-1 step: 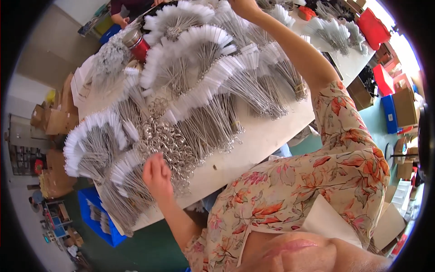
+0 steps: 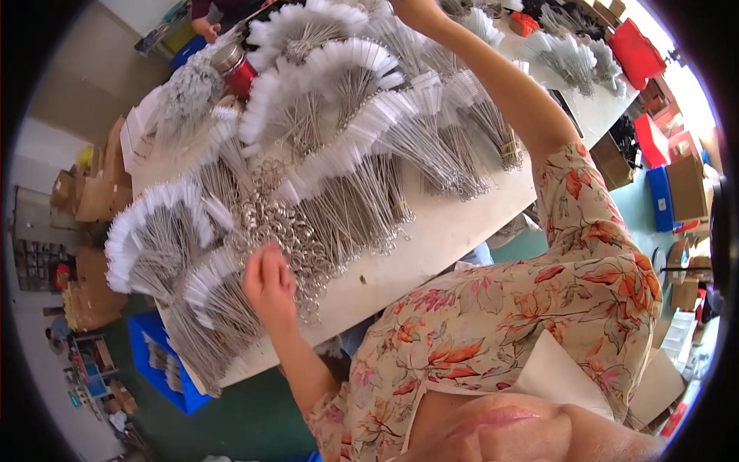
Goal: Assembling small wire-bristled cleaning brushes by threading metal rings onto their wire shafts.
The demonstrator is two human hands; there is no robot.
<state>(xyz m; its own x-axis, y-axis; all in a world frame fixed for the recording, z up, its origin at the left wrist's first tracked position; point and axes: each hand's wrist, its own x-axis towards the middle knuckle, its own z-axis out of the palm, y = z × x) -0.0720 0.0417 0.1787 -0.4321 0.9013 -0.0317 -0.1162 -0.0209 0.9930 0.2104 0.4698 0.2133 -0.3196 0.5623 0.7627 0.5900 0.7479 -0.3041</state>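
Note:
My left hand (image 2: 271, 286) is over the near edge of a heap of shiny metal rings (image 2: 277, 223). Its fingers are curled together, and whatever they may hold is too small or hidden to make out. Left of it lies a fanned bundle of thin wire brushes (image 2: 223, 300) with white bristle ends. My right hand (image 2: 416, 9) reaches far across the table to the top edge of the picture, above more white brushes (image 2: 389, 35). Its fingers are cut off there.
Several brush bundles (image 2: 446, 146) cover the table (image 2: 385, 285). A red jar with a metal lid (image 2: 235, 71) stands at the far left, near another person's hand (image 2: 206, 29). A blue crate (image 2: 165, 362) sits below the table's left edge. Red bins (image 2: 635, 50) and cartons line the right.
My left hand has moved slightly farther over the ring heap, its fingers still curled. My right arm is nearly unchanged.

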